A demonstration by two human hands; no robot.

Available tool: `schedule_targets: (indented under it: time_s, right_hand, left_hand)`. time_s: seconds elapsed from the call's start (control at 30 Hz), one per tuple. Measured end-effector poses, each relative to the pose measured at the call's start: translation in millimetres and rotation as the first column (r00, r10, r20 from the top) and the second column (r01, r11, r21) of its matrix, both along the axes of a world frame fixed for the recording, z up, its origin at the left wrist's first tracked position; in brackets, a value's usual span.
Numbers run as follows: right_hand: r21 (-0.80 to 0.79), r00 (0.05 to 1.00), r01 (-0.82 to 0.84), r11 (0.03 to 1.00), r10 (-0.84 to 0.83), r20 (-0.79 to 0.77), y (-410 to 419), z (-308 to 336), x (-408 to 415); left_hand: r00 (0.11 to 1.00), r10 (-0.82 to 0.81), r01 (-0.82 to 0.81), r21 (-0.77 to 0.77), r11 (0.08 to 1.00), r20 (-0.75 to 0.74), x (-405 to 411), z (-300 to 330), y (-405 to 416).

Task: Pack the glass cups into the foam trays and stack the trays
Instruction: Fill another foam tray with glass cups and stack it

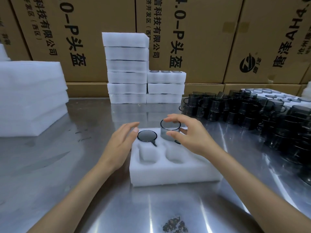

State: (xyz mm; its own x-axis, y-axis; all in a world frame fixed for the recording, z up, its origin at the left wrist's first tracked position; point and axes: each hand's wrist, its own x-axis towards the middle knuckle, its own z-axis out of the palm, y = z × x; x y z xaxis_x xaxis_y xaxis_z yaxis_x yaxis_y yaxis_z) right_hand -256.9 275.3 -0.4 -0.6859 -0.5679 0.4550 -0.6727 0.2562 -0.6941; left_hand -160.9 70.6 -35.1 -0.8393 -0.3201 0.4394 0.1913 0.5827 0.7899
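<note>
A white foam tray (173, 174) with round pockets lies on the steel table in front of me. One smoky glass cup (147, 136) sits sunk in the far left pocket, its handle pointing toward me. My left hand (123, 142) hovers open beside that cup, fingers straight, at the tray's left edge. My right hand (190, 133) pinches a second smoky glass cup (169, 132) by its rim and side, holding it upright over the far right pocket. The two near pockets hold nothing.
Two stacks of filled foam trays (127, 78) (165, 88) stand at the back centre. Many dark glass cups (252, 111) crowd the table's right side. A pile of foam sheets (30, 98) lies at the left. Cardboard boxes (202, 39) wall off the back.
</note>
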Motion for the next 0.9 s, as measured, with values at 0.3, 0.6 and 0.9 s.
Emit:
schedule_targets:
  time_s: [0.3,0.6,0.9]
  right_hand:
    - [-0.004,1.0,-0.006,1.0,0.006,0.015,5.9,4.2,-2.5]
    - [0.315,0.998,0.017,0.949,0.001,-0.056,26.8,1.8,4.8]
    - [0.544,0.995,0.098,0.834,-0.084,-0.051,21.2,-1.6,5.6]
  left_hand:
    - [0.988,-0.138,0.151,-0.379,0.913,0.062,9.3,28.6,26.4]
    - [0.941,-0.2,0.315,-0.487,0.814,0.274,1.6,34.5,33.7]
    - [0.91,-0.222,0.383,-0.504,0.774,0.35,-3.1,33.5,34.1]
